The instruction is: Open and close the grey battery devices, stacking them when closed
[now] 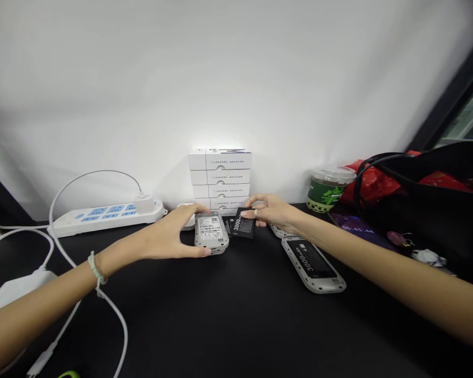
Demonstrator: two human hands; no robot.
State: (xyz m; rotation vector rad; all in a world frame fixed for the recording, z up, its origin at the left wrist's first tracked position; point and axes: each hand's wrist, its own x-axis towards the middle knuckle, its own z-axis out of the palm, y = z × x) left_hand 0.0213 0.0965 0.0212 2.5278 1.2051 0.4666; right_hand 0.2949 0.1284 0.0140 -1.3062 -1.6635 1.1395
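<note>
My left hand (177, 233) grips a small white-grey device shell (212, 231) by its two ends, its labelled battery bay facing up. In my right hand (266, 210) a black battery (245, 224) marked 3000mAh is pinched by one edge, to the right of that shell. Another black battery (227, 226) lies partly beneath it. Below my right forearm lies an open device (331, 285) with a black 3000mAh battery (311, 259) seated in it. A further pale device (279, 231) is mostly hidden behind my right hand.
White boxes (228, 176) stand stacked against the wall. To the left are a power strip (114, 214), white cables (120, 315) and a white adapter (19, 289). A lidded drink cup (327, 191), a lit phone (355, 226) and a black bag (429, 205) occupy the right.
</note>
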